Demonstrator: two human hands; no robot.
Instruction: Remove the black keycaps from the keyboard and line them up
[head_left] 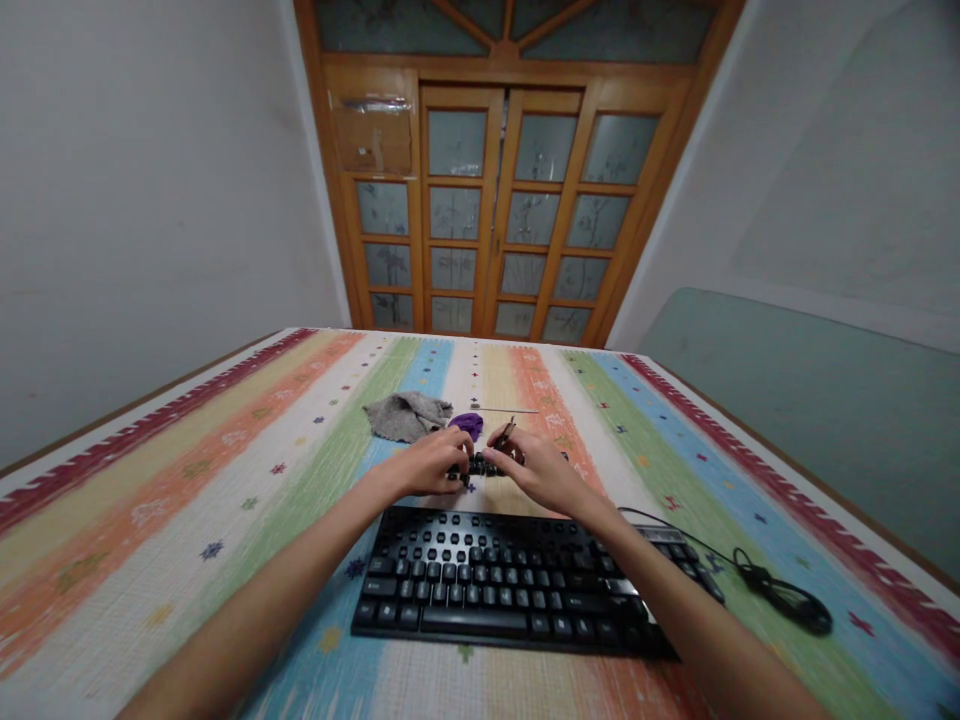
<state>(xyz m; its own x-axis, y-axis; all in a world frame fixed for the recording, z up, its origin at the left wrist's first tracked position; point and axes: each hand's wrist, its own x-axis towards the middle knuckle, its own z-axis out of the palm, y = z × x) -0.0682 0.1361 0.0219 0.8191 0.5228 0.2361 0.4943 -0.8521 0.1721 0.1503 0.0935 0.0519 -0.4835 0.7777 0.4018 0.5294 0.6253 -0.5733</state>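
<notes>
A black keyboard (480, 585) lies in front of me, with bare key posts showing in its upper rows. Just past its far edge is a row of loose black keycaps (480, 464), partly covered by my fingers. My left hand (433, 462) reaches down to the left end of that row, fingers curled around a black keycap. On the other side, my right hand (536, 468) is closed on a thin dark tool (507, 431) that sticks up between thumb and fingers; its exact kind is too small to make out.
Beyond my hands lie a crumpled grey cloth (405, 415), a purple bundle (469, 425) and a slim stick-like tool (506, 408). The keyboard's coiled cable (787, 597) rests at the right on the striped tablecloth (247, 540). A green chair back (810, 390) stands beyond the right edge.
</notes>
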